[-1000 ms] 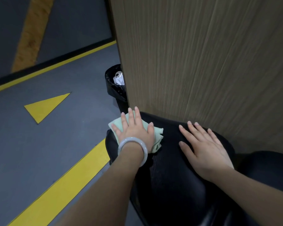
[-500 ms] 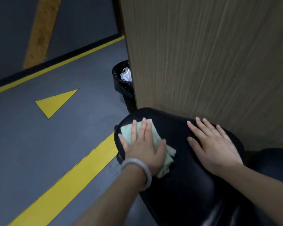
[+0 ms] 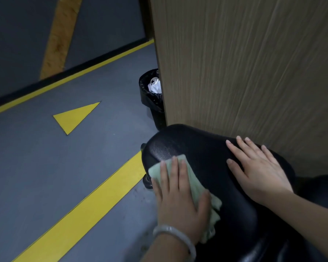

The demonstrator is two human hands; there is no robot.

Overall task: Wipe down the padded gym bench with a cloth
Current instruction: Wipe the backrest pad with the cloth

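Note:
The black padded bench (image 3: pixel 193 146) fills the lower right, its rounded end pointing away from me. A pale green cloth (image 3: pixel 199 188) lies on the pad's left side. My left hand (image 3: pixel 180 203), with a pale bangle at the wrist, presses flat on the cloth with straight fingers. My right hand (image 3: pixel 257 169) rests flat on the pad's right side, fingers spread, near the wall. Part of the cloth is hidden under my left palm.
A wood-grain panel wall (image 3: pixel 244 63) stands directly behind the bench. A black bin with a liner (image 3: pixel 151 95) sits at the wall's corner, with white rubbish inside. The grey floor (image 3: pixel 36 157) to the left carries yellow lines and a yellow triangle.
My left hand has slid the cloth back towards me along the pad's left side, away from the far end. My right hand stays planted on the pad.

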